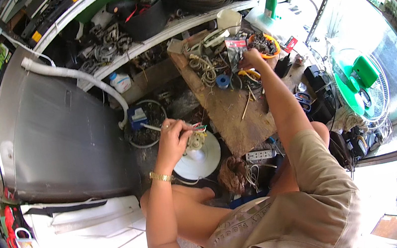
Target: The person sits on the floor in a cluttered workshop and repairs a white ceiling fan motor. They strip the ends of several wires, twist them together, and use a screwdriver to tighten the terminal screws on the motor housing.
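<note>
My left hand [174, 136], with a gold watch [161, 176] on the wrist, pinches a bundle of thin electrical wires [199, 127] with coloured ends. Just below it a fan motor [195, 140] rests on a round white base [198, 164] on the floor. On the wooden table my right hand [251, 60] is stretched far forward, fingers curled. Its fingertips meet a clear plastic packet with a red-and-white top [236, 48]; what they grip is hidden. Close under that hand lies a yellow-handled tool [250, 74], beside a roll of blue tape [223, 81].
An orange bowl of small metal parts [268, 44] stands beyond my right hand. Coiled cord [204, 70] lies on the wooden table [238, 121]. A power strip [261, 155] sits by my knee. A green fan [356, 83] stands at right, a grey metal panel [65, 136] at left.
</note>
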A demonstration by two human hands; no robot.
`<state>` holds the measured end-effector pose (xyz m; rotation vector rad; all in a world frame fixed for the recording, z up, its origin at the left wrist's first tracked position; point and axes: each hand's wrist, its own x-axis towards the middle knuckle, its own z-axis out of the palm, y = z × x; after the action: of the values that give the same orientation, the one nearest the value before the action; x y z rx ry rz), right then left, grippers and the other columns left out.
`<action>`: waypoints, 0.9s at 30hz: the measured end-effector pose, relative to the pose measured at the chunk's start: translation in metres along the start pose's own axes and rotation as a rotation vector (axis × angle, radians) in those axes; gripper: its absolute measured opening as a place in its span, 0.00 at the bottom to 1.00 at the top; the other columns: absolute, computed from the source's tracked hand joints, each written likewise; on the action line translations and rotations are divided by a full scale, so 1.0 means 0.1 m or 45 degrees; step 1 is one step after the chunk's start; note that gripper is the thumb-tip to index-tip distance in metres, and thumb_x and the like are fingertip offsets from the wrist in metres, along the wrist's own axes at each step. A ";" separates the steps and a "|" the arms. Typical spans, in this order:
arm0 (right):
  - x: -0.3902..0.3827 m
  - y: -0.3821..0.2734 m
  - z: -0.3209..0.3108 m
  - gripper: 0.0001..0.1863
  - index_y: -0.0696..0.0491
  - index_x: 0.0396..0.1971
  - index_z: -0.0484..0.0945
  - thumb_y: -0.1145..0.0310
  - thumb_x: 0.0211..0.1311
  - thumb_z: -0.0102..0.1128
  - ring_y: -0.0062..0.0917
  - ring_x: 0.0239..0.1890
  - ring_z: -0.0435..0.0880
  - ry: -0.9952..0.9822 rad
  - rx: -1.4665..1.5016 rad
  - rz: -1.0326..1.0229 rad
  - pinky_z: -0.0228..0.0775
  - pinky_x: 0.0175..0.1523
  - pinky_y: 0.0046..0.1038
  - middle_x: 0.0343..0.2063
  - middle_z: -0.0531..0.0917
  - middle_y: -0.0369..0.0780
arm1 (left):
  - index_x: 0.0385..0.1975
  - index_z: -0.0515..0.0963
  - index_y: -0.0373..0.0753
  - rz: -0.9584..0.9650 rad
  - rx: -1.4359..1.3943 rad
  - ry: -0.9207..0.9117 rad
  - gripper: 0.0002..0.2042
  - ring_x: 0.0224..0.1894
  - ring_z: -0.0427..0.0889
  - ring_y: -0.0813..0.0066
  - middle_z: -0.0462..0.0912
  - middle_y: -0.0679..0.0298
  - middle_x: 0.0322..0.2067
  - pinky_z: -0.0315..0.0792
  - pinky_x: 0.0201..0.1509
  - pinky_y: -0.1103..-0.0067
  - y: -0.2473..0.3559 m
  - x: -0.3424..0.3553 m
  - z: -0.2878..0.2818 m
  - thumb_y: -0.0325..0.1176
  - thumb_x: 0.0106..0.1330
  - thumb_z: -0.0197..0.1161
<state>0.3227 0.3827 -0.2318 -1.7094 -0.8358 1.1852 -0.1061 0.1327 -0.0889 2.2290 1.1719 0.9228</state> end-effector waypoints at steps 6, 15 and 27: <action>-0.68 -0.51 0.42 0.16 0.67 0.38 0.76 0.66 0.64 0.58 0.36 0.23 0.87 0.182 -0.307 -0.302 0.83 0.24 0.34 0.23 0.84 0.48 | 0.31 0.79 0.34 -0.089 0.021 0.012 0.05 0.41 0.77 0.60 0.78 0.57 0.32 0.72 0.46 0.71 -0.03 -0.16 -0.13 0.23 0.56 0.67; -2.13 -0.80 1.17 0.08 0.58 0.37 0.83 0.73 0.58 0.64 0.23 0.31 0.84 -1.145 -0.581 -0.889 0.77 0.34 0.26 0.31 0.86 0.39 | 0.31 0.80 0.33 -0.122 -0.023 -0.003 0.06 0.42 0.76 0.62 0.81 0.59 0.32 0.71 0.47 0.72 -0.07 -0.15 -0.11 0.23 0.55 0.68; -2.45 -0.82 1.49 0.07 0.56 0.36 0.83 0.72 0.57 0.66 0.22 0.34 0.84 -1.346 -0.789 -0.809 0.77 0.35 0.26 0.31 0.85 0.38 | 0.31 0.81 0.34 -0.140 -0.045 0.012 0.05 0.42 0.76 0.63 0.79 0.59 0.33 0.70 0.48 0.73 -0.15 -0.21 -0.13 0.23 0.55 0.67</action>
<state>0.0997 0.2423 -0.0928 -0.9472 -2.3689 1.4020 -0.1324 0.1240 -0.0967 2.1118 1.2595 0.9038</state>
